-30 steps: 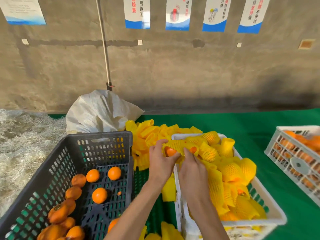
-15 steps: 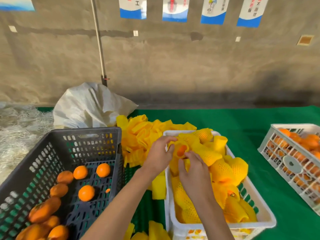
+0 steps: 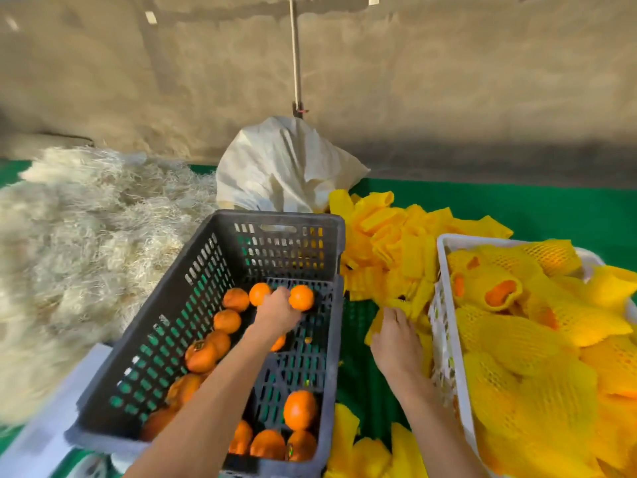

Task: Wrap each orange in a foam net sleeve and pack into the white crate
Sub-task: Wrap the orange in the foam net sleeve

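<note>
The dark grey crate point(image 3: 220, 270) holds several bare oranges. My left hand point(image 3: 277, 310) reaches deep into it, its fingers between two oranges and against the right one point(image 3: 301, 297); the grip is blurred and I cannot tell if it holds it. Yellow foam net sleeves point(image 3: 389, 243) lie piled between the crates. My right hand point(image 3: 396, 336) rests on them beside the white crate point(image 3: 444, 305), fingers stretched out and touching a sleeve point(image 3: 408, 307). Several sleeved oranges point(image 3: 499, 291) fill the white crate.
A white sack point(image 3: 282, 167) stands behind the grey crate, and a pole point(image 3: 296, 53) rises against the wall. A heap of pale straw-like fibre point(image 3: 86, 236) covers the left side. Green cloth point(image 3: 551, 215) shows at the far right. More sleeves point(image 3: 372, 450) lie near me.
Both hands have left the sleeved orange in the white crate. My left hand moved left into the grey crate, my right hand dropped to the loose sleeves. The view swung left and down.
</note>
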A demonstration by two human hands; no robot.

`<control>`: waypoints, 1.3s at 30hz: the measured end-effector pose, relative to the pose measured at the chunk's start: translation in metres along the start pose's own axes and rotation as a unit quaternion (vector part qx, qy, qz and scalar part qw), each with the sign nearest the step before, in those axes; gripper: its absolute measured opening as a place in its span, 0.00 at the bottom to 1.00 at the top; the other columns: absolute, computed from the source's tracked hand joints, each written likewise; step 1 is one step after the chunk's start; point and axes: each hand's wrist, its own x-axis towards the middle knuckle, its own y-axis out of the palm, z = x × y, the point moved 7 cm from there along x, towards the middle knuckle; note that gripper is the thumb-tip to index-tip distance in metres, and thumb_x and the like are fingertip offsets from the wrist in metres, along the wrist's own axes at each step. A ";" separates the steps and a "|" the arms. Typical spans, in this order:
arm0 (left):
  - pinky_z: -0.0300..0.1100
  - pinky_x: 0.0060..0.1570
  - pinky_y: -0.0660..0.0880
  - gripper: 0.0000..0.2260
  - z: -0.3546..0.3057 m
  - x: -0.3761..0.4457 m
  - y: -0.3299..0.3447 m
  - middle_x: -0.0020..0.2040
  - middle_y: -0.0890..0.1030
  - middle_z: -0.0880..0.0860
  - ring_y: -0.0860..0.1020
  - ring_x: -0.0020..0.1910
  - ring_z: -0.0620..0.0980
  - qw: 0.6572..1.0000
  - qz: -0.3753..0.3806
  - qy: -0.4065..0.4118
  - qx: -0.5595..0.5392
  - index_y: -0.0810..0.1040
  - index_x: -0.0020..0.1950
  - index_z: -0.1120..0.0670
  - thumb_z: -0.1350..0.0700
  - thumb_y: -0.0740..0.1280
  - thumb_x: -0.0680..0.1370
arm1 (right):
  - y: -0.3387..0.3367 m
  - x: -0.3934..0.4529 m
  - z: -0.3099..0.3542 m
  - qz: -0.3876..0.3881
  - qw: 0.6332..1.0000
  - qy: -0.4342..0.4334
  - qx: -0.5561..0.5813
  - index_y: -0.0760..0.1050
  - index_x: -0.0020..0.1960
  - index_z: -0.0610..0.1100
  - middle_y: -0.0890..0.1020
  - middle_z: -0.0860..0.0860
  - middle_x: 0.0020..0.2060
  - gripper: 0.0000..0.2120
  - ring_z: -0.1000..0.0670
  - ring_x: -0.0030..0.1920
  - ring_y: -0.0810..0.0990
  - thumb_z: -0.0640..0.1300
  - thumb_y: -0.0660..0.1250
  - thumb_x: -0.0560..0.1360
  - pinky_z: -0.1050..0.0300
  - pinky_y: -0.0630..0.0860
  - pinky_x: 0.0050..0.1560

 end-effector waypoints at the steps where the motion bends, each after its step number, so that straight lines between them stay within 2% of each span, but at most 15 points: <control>1: 0.53 0.44 0.72 0.23 0.013 0.007 0.011 0.56 0.75 0.60 0.76 0.52 0.60 0.998 0.045 -0.031 0.028 0.66 0.74 0.61 0.59 0.69 0.81 | 0.012 0.008 -0.006 0.015 1.000 0.003 -0.017 0.59 0.80 0.44 0.62 0.47 0.79 0.29 0.43 0.76 0.63 0.42 0.64 0.82 0.49 0.68 0.71; 4: 0.58 0.63 0.76 0.29 0.042 0.032 0.036 0.71 0.71 0.61 0.75 0.64 0.64 0.988 0.109 -0.088 0.063 0.66 0.77 0.56 0.61 0.73 0.78 | 0.048 0.031 -0.020 0.055 0.998 0.021 -0.031 0.55 0.81 0.44 0.55 0.46 0.81 0.33 0.41 0.80 0.56 0.39 0.65 0.81 0.46 0.66 0.74; 9: 0.56 0.69 0.68 0.25 0.062 0.047 0.048 0.78 0.59 0.58 0.62 0.74 0.68 0.978 0.106 -0.097 0.149 0.67 0.77 0.49 0.64 0.64 0.81 | 0.075 0.053 -0.034 0.079 0.993 0.067 -0.049 0.54 0.82 0.45 0.47 0.46 0.83 0.34 0.41 0.82 0.49 0.34 0.65 0.80 0.44 0.57 0.78; 12: 0.57 0.66 0.68 0.24 0.065 0.051 0.049 0.77 0.57 0.58 0.56 0.76 0.70 0.971 0.129 -0.066 0.192 0.71 0.72 0.47 0.68 0.61 0.81 | 0.082 0.065 -0.047 0.069 0.991 0.101 -0.062 0.66 0.76 0.43 0.62 0.44 0.79 0.23 0.41 0.78 0.61 0.34 0.62 0.82 0.46 0.64 0.74; 14: 0.60 0.69 0.68 0.24 0.059 0.050 0.048 0.79 0.55 0.59 0.52 0.78 0.72 0.961 0.150 -0.045 0.227 0.72 0.71 0.47 0.69 0.62 0.80 | 0.083 0.069 -0.056 0.051 0.990 0.108 -0.072 0.77 0.64 0.41 0.76 0.42 0.69 0.12 0.40 0.69 0.72 0.37 0.61 0.82 0.47 0.70 0.68; 16: 0.64 0.73 0.61 0.27 0.048 0.048 0.041 0.78 0.58 0.61 0.52 0.78 0.71 0.955 0.147 -0.018 0.257 0.69 0.76 0.48 0.68 0.61 0.80 | 0.085 0.069 -0.059 0.055 0.989 0.105 -0.093 0.79 0.57 0.43 0.81 0.43 0.62 0.07 0.41 0.65 0.76 0.40 0.63 0.81 0.48 0.72 0.65; 18: 0.64 0.74 0.57 0.28 0.029 0.044 0.028 0.74 0.64 0.61 0.55 0.77 0.67 0.958 0.117 0.030 0.261 0.67 0.78 0.49 0.68 0.60 0.79 | 0.088 0.067 -0.058 0.059 0.990 0.095 -0.091 0.78 0.58 0.45 0.80 0.46 0.62 0.08 0.42 0.66 0.75 0.44 0.69 0.79 0.48 0.72 0.65; 20: 0.62 0.73 0.60 0.26 0.009 0.036 0.013 0.72 0.66 0.60 0.61 0.72 0.68 0.969 0.074 0.069 0.227 0.69 0.76 0.49 0.65 0.63 0.80 | 0.090 0.064 -0.058 0.062 0.990 0.089 -0.091 0.79 0.58 0.46 0.80 0.47 0.62 0.11 0.42 0.66 0.74 0.47 0.71 0.78 0.49 0.71 0.65; 23: 0.56 0.66 0.66 0.24 -0.021 0.016 -0.009 0.69 0.67 0.59 0.66 0.67 0.66 0.972 -0.008 0.140 0.187 0.71 0.74 0.48 0.60 0.67 0.77 | 0.084 0.060 -0.060 0.031 0.992 0.082 -0.090 0.79 0.48 0.46 0.84 0.44 0.55 0.04 0.42 0.58 0.80 0.43 0.66 0.79 0.52 0.74 0.54; 26: 0.56 0.66 0.67 0.27 -0.042 -0.012 -0.027 0.70 0.65 0.57 0.68 0.64 0.65 0.977 -0.082 0.177 0.089 0.69 0.75 0.47 0.57 0.71 0.77 | 0.074 0.051 -0.049 0.044 0.995 0.083 -0.042 0.77 0.44 0.46 0.85 0.41 0.49 0.12 0.39 0.52 0.82 0.51 0.63 0.82 0.52 0.73 0.47; 28: 0.56 0.66 0.70 0.32 -0.052 -0.034 -0.033 0.71 0.65 0.55 0.68 0.66 0.62 0.978 -0.104 0.182 -0.017 0.66 0.78 0.48 0.52 0.74 0.76 | 0.061 0.043 -0.033 0.047 0.995 0.084 0.023 0.77 0.44 0.44 0.84 0.40 0.45 0.13 0.38 0.49 0.82 0.50 0.63 0.82 0.51 0.74 0.44; 31: 0.55 0.67 0.73 0.37 -0.061 -0.066 -0.033 0.71 0.65 0.52 0.70 0.68 0.56 0.968 -0.101 0.188 -0.135 0.64 0.79 0.49 0.47 0.77 0.74 | 0.014 0.027 -0.011 -0.035 0.988 0.076 0.133 0.77 0.44 0.44 0.79 0.46 0.33 0.09 0.42 0.35 0.78 0.48 0.67 0.80 0.53 0.72 0.32; 34: 0.48 0.63 0.76 0.37 -0.065 -0.094 -0.037 0.70 0.69 0.48 0.73 0.65 0.49 0.952 -0.110 0.196 -0.209 0.67 0.78 0.47 0.45 0.78 0.73 | -0.052 -0.001 0.007 -0.149 0.975 0.046 0.160 0.75 0.47 0.49 0.75 0.56 0.30 0.07 0.58 0.30 0.69 0.52 0.68 0.78 0.58 0.61 0.29; 37: 0.41 0.56 0.78 0.31 -0.075 -0.122 -0.031 0.62 0.80 0.41 0.80 0.57 0.42 0.917 -0.061 0.215 -0.329 0.74 0.72 0.43 0.39 0.78 0.71 | -0.099 -0.030 0.023 -0.191 0.959 0.017 0.207 0.74 0.52 0.50 0.74 0.60 0.35 0.08 0.60 0.34 0.72 0.52 0.69 0.78 0.54 0.70 0.33; 39: 0.44 0.57 0.79 0.25 -0.088 -0.139 -0.020 0.57 0.84 0.42 0.82 0.55 0.41 0.887 -0.006 0.230 -0.399 0.79 0.65 0.42 0.37 0.77 0.70 | -0.115 -0.045 0.033 -0.184 0.957 -0.010 0.226 0.74 0.58 0.50 0.79 0.56 0.39 0.11 0.54 0.38 0.78 0.53 0.69 0.79 0.48 0.79 0.38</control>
